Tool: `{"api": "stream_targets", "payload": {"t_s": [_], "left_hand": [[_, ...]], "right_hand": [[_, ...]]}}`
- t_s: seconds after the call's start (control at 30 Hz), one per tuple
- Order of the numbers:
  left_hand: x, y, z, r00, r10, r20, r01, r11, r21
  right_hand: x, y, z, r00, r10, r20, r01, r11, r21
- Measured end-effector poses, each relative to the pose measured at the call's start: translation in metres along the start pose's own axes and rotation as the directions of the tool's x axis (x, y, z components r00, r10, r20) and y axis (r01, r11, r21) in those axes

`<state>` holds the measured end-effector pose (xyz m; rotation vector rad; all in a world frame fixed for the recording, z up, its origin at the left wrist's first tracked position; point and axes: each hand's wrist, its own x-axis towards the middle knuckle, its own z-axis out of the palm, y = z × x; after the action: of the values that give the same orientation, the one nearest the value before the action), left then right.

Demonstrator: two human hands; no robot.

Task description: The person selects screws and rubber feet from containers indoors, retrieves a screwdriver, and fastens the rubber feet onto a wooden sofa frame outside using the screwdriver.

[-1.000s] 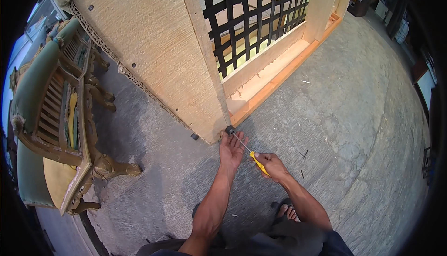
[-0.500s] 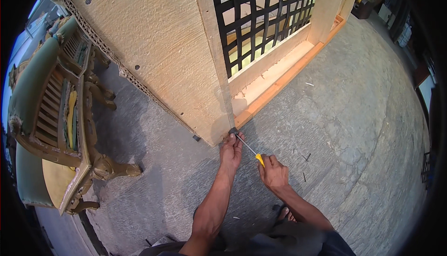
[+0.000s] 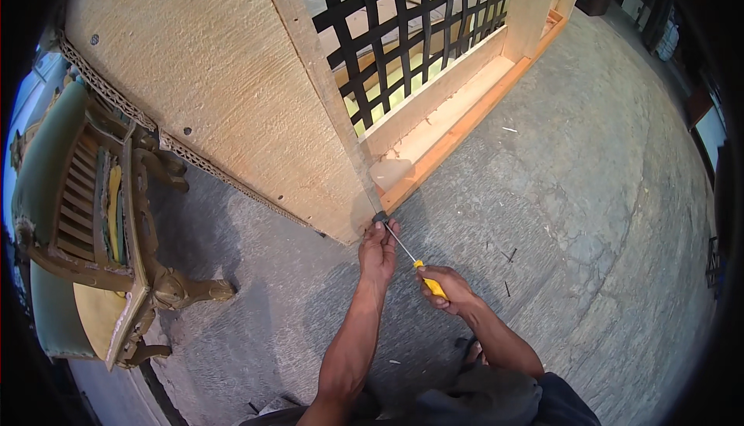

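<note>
A wooden furniture frame (image 3: pixel 209 93) with black woven webbing (image 3: pixel 380 46) stands tipped on the floor. At its lower corner is a small black foot (image 3: pixel 380 217), pinched by the fingers of my left hand (image 3: pixel 376 249). My right hand (image 3: pixel 448 288) is closed around the yellow handle of a screwdriver (image 3: pixel 434 286). The screwdriver's metal shaft slants up and left to the black foot, but its very tip is hidden by the foot and my left fingers.
An old carved chair (image 3: pixel 101 217) with green upholstery and torn stuffing stands at the left. Several dark screws (image 3: pixel 508 289) lie on the concrete floor (image 3: pixel 573 217) to the right of my hands. A sandalled foot (image 3: pixel 473 351) shows below.
My right hand has turned around the screwdriver handle, baring more of its yellow end. My left hand keeps its pinch on the black foot. The whole view has shifted slightly.
</note>
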<state>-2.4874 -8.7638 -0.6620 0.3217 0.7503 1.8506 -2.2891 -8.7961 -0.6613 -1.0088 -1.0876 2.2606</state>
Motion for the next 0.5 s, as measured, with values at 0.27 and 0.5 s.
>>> {"api": "stream_targets", "payload": {"t_s": [0.27,0.5], "left_hand": [[-0.004,-0.005,0.006,0.999,-0.016,-0.033,0.016,1.0,-0.017],[0.01,0.006,0.012,0.998,-0.002,0.057,0.004,0.999,-0.038]], "right_hand": [[0.004,0.02,-0.004,0.674,-0.719,-0.171,0.286,0.466,-0.837],[0.0,0.007,-0.008,0.815,-0.568,-0.112,0.405,0.697,-0.592]]}}
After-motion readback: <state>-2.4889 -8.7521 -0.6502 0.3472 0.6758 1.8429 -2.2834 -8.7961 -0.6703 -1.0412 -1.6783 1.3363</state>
